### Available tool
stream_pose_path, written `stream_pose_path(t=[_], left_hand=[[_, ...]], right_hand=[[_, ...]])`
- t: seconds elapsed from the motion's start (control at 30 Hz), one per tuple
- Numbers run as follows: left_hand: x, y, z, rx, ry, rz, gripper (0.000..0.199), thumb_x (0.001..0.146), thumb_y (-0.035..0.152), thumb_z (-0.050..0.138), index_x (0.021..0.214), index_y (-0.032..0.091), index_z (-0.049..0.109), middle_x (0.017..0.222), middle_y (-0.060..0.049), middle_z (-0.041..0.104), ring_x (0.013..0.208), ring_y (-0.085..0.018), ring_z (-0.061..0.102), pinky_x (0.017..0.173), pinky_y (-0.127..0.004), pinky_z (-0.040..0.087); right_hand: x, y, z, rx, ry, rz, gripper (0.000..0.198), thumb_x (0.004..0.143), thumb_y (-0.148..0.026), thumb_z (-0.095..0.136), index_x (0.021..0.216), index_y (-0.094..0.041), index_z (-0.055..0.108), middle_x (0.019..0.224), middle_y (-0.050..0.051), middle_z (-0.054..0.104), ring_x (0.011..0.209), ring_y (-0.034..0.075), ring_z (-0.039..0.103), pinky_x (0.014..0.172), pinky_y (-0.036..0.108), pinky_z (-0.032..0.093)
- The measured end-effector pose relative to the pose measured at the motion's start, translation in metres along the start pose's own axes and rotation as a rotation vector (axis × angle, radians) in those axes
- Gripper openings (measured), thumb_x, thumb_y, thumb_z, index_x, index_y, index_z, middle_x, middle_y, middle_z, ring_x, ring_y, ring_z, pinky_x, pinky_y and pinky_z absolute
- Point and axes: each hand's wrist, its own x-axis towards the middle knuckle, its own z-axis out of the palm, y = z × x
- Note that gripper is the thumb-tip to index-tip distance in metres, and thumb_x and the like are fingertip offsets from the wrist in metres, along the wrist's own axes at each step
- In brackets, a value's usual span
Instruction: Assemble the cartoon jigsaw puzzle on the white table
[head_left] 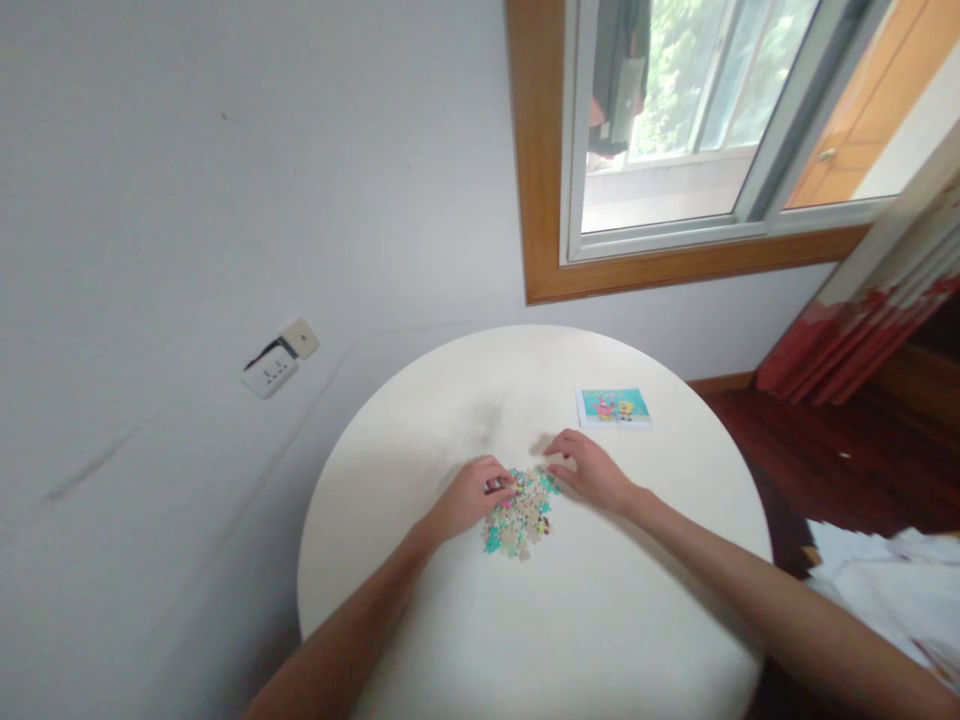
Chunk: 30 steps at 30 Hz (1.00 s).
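Observation:
A small heap of jigsaw puzzle pieces [521,515], teal, beige and a few pink or yellow, lies on the round white table [555,630]. At the heap's upper left edge is my left hand [469,497], its thumb and fingertips pinched together over the pieces; what they hold, if anything, is too small to make out. My right hand [592,472] is at the upper right edge of the heap, thumb and fingers apart, with the thumb close to some teal pieces. Beyond it lies a picture card [616,408] showing pink and yellow cartoon figures on a teal ground.
The table stands near a white wall [262,180] with a power socket [271,372]. A wood-framed window [544,180] is behind it. To the right hang a red and cream curtain [840,320] and, lower, white papers or bags [877,580] above the dark floor [772,450].

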Motion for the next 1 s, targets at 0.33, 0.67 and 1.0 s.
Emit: stream_pose_path(t=[0.33, 0.67, 1.0], left_hand=[[-0.002, 0.002, 0.002, 0.007, 0.148, 0.005, 0.026, 0.092, 0.027, 0.052, 0.078, 0.015, 0.071, 0.079, -0.004, 0.066, 0.077, -0.015, 0.059, 0.073, -0.025, 0.043], [-0.003, -0.020, -0.006, -0.082, 0.177, -0.187, 0.027, 0.086, 0.034, 0.054, 0.082, 0.013, 0.070, 0.080, -0.005, 0.071, 0.075, -0.018, 0.062, 0.071, -0.026, 0.046], [-0.009, -0.025, -0.012, -0.055, 0.148, -0.260, 0.027, 0.081, 0.036, 0.058, 0.078, 0.013, 0.071, 0.071, -0.004, 0.070, 0.066, -0.016, 0.061, 0.063, -0.025, 0.043]], right_hand=[[-0.011, -0.025, 0.015, -0.012, -0.249, -0.200, 0.017, 0.086, -0.020, 0.067, 0.102, -0.020, 0.071, 0.105, 0.008, 0.064, 0.102, 0.020, 0.059, 0.090, 0.030, 0.048], [-0.015, -0.027, 0.021, -0.176, -0.222, -0.257, 0.022, 0.098, -0.023, 0.047, 0.093, -0.018, 0.068, 0.091, 0.008, 0.063, 0.089, 0.019, 0.057, 0.079, 0.029, 0.047], [-0.019, -0.001, -0.006, -0.031, -0.257, -0.032, 0.020, 0.090, -0.012, 0.050, 0.083, -0.018, 0.068, 0.086, 0.005, 0.068, 0.081, 0.017, 0.062, 0.077, 0.026, 0.045]])
